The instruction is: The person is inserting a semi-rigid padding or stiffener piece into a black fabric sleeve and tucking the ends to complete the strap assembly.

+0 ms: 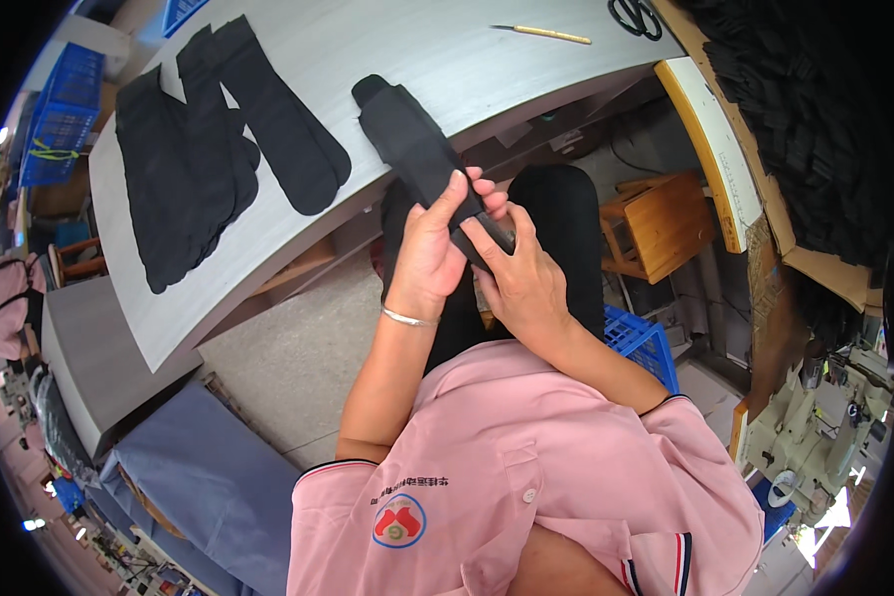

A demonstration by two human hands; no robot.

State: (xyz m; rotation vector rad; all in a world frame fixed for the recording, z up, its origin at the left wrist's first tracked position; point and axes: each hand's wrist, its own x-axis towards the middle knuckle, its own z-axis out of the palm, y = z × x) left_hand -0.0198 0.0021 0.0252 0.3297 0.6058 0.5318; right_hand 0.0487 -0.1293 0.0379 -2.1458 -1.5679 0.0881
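A black sock (404, 127) lies partly on the table's near edge, its far end on the table and its near end in my hands over my lap. My left hand (432, 238), with a silver bangle at the wrist, grips the sock's side between thumb and fingers. My right hand (524, 278) pinches the near end, its thumb and index finger on the black fabric. What the fingers cover underneath is hidden. To the left, several flat black socks (283, 124) lie on the table in loose, overlapping groups.
The grey table (318, 40) holds a thin yellow-handled tool (551, 35) and black scissors (634, 18) at its far right. A large box of black items (785, 109) stands right. A wooden stool (661, 226), blue crate (641, 343) and sewing machine (815, 427) are nearby.
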